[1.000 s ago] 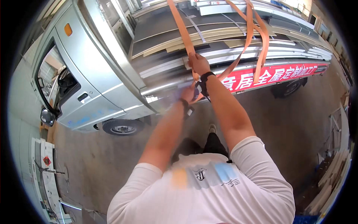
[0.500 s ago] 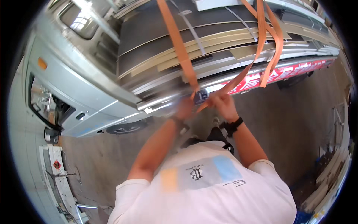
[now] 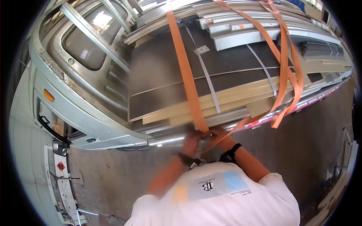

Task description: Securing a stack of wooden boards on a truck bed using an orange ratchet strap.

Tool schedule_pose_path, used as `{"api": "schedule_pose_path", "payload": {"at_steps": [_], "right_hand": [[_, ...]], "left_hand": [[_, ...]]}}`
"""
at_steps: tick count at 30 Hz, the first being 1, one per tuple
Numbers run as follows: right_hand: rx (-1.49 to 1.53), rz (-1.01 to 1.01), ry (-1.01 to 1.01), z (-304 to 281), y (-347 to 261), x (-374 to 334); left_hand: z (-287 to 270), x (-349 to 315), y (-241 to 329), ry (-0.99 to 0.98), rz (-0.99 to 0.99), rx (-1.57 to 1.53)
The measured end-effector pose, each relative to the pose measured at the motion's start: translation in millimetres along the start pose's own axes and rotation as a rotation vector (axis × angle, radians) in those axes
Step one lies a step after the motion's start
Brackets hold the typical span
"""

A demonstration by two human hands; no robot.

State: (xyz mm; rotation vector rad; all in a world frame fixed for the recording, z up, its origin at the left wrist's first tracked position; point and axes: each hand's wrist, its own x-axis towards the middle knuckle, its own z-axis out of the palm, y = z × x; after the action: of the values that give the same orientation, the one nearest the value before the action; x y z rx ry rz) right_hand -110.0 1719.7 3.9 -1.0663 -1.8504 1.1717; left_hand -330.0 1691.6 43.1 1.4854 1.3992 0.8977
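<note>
The orange strap (image 3: 185,73) reaches the metal rail (image 3: 170,140) between the left hand (image 3: 192,142) and right hand (image 3: 223,140), whose closure and hold cannot be told, and might slide along that rail should its tension slacken.

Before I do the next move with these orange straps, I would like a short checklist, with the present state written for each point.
1. Both hands near the lower end of the straight strap: ok. The left hand and right hand are close together by the side rail.
2. Straight strap untwisted over the dark boards: ok, no twist visible.
3. Looped strap taut: not ok. It hangs in slack loops.
4. Slack kept away from the hands: not ok. An orange length slants down to them.
5. Fastening at the rail: cannot tell, the hands hide it.
6. Firm grip: cannot tell, the fingers are unclear.
</note>
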Motion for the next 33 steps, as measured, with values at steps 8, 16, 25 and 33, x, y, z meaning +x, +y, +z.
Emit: {"api": "schedule_pose_path", "payload": {"at_steps": [8,16,25,33], "right_hand": [[-0.012,-0.031,0.021,-29,-7,-3],[0.111,0.011,0.047,-13,-20,-2],[-0.44,-0.15,0.015,-26,-34,12],[-0.042,0.083,0.244,0,17,-12]], "left_hand": [[12,16,23,-0.044,-0.144,-0.189],[3,25,17,-0.287,-0.282,-0.384],[-1,30,1,-0.457,-0.339,-0.596],[1,9,14,-0.359,-0.352,-0.741]]}}
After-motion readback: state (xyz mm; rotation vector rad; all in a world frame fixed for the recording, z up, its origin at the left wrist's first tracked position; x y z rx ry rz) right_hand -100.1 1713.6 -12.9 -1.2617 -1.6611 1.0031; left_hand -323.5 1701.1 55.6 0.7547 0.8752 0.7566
